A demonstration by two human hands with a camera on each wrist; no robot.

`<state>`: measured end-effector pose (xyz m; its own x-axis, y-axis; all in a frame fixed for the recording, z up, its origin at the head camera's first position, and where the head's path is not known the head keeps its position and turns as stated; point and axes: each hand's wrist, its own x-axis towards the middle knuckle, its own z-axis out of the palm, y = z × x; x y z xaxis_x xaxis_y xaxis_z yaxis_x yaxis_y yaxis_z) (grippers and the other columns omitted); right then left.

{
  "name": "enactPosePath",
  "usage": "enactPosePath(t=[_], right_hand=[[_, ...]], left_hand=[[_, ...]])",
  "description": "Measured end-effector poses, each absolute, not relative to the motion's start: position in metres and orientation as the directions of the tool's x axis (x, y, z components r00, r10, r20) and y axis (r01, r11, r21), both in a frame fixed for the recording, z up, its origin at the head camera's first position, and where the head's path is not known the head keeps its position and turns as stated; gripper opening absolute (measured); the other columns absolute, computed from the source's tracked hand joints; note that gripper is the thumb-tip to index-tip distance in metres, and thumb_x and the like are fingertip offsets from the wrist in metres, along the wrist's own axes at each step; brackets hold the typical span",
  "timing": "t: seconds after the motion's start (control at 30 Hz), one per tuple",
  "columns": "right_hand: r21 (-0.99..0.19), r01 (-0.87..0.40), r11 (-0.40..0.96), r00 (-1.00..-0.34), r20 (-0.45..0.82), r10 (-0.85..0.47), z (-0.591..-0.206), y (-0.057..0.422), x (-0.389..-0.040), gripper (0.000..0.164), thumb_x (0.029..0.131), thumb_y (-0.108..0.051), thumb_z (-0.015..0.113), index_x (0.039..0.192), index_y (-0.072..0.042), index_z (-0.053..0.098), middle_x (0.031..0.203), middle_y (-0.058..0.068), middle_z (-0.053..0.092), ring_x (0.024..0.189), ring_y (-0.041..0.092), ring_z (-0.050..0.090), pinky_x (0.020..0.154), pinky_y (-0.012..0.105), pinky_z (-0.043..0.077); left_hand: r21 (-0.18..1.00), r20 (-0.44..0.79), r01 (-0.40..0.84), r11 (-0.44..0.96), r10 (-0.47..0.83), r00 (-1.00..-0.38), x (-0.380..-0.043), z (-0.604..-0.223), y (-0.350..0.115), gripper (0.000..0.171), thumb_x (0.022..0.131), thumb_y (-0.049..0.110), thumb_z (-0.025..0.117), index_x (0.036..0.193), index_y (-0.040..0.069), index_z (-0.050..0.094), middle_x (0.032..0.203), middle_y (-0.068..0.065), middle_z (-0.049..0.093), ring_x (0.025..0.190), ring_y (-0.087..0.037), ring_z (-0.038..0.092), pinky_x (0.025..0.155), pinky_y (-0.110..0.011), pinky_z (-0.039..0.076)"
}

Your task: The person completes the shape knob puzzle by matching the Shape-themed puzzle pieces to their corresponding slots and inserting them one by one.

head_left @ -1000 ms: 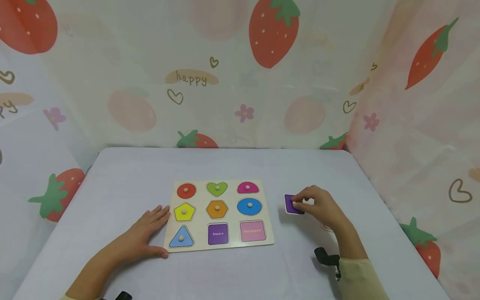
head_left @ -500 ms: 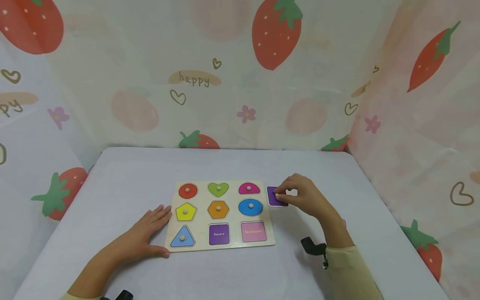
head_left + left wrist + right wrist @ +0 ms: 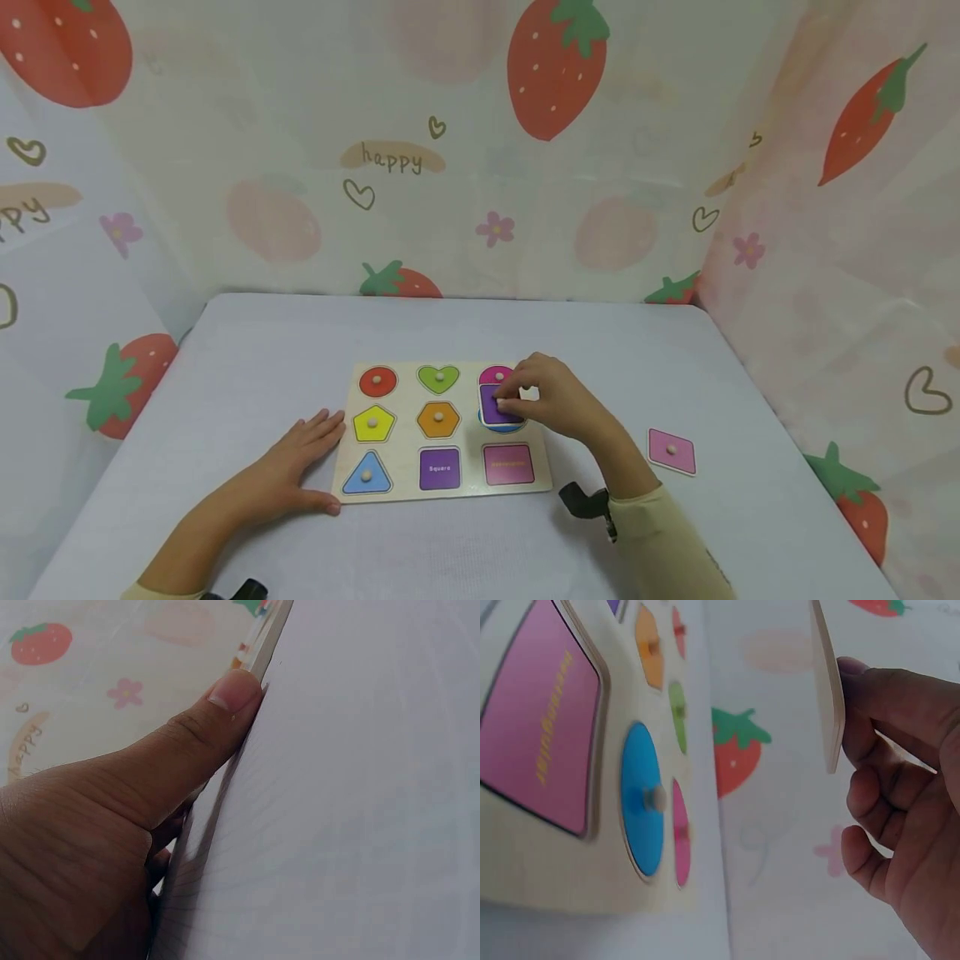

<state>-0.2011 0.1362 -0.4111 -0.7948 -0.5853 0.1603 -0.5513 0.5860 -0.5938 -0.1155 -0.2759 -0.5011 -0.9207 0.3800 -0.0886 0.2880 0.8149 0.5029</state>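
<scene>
A wooden shape puzzle board (image 3: 468,492) lies on the white table. My right hand (image 3: 558,400) pinches a purple square puzzle piece (image 3: 491,410) by its knob, held above the board over the blue oval (image 3: 504,428) and magenta half-circle (image 3: 493,374). In the right wrist view the piece (image 3: 826,697) shows edge-on, raised off the board. My left hand (image 3: 288,473) rests at the board's left edge with fingers spread, the thumb by the lower left corner. Two recesses lie bare: the purple one (image 3: 439,478) marked Square and the pink one (image 3: 508,472).
A pink rectangular puzzle piece (image 3: 672,451) with a knob lies on the table right of the board. Knobbed pieces fill the other slots, among them a red circle (image 3: 378,382) and a blue triangle (image 3: 367,480). Strawberry-print sheeting (image 3: 420,83) surrounds the table.
My right hand has carried the purple square piece leftward from the table's right side to over the board. The pink rectangle piece has come into full view. My left hand stays put.
</scene>
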Motion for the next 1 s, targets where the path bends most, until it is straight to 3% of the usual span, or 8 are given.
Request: enactPosePath(t=[0.43,0.63,0.87,1.0], right_hand=[[-0.609,-0.532,0.589,-0.8,0.133,-0.585,-0.427,0.103,-0.191,0.012,0.091,-0.022,0.08,0.102,-0.017,0.083,0.093,-0.011,0.073,0.096,0.015,0.058,0.089,0.046,0.055],[-0.621,-0.505,0.6,-0.812,0.104,-0.575,-0.433,0.094,-0.186,0.013,0.091,-0.023,0.08,0.103,-0.019,0.083,0.095,-0.013,0.073,0.096,0.009,0.059,0.087,0.035,0.056],[-0.607,-0.497,0.62,-0.816,0.083,-0.572,-0.44,0.083,-0.179,0.014,0.091,-0.025,0.08,0.104,-0.02,0.083,0.093,-0.016,0.073,0.093,0.006,0.059,0.083,0.028,0.054],[-0.556,-0.552,0.622,-0.79,0.109,-0.603,-0.444,0.077,-0.178,0.013,0.09,-0.025,0.081,0.102,-0.02,0.084,0.088,-0.015,0.072,0.088,0.009,0.06,0.077,0.024,0.049]], left_hand=[[0.507,-0.053,0.317,0.801,0.396,-0.917,-0.114,-0.502,-0.278,0.123,0.065,0.074,0.08,0.16,0.01,0.036,0.17,-0.004,0.027,0.158,-0.034,0.014,0.131,-0.044,0.004],[0.511,-0.055,0.32,0.798,0.402,-0.914,-0.113,-0.5,-0.278,0.122,0.065,0.074,0.08,0.159,0.009,0.036,0.169,-0.005,0.027,0.158,-0.035,0.014,0.131,-0.039,0.0],[0.511,-0.058,0.316,0.799,0.399,-0.915,-0.113,-0.5,-0.277,0.122,0.065,0.073,0.081,0.16,0.009,0.036,0.17,-0.005,0.027,0.158,-0.035,0.013,0.131,-0.041,0.001],[0.51,-0.059,0.314,0.801,0.396,-0.916,-0.114,-0.501,-0.277,0.122,0.065,0.072,0.081,0.16,0.01,0.036,0.169,-0.005,0.027,0.158,-0.035,0.013,0.131,-0.041,0.001]])
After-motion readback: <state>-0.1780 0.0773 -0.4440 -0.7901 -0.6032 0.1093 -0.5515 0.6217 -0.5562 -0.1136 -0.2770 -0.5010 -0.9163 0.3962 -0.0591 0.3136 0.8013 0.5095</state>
